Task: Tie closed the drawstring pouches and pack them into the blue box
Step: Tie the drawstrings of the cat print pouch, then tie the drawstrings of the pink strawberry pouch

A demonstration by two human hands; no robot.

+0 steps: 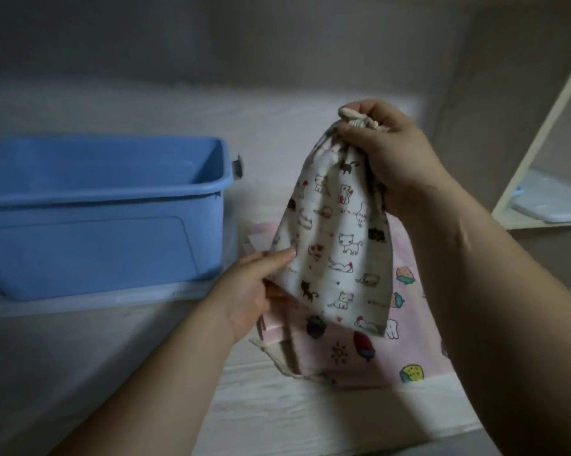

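Observation:
A cream drawstring pouch printed with small cats hangs upright in the air. My right hand grips its gathered neck at the top. My left hand pinches the pouch's lower left edge between thumb and fingers. Beneath it a pink pouch with fruit prints lies flat on the pale wooden surface, with a cord trailing at its left. The blue box stands open to the left, its inside mostly hidden from this angle.
The blue box rests on a whitish lid or tray. A cream shelf frame rises at the right, with a pale blue-white lid on its shelf. A grey wall closes the back.

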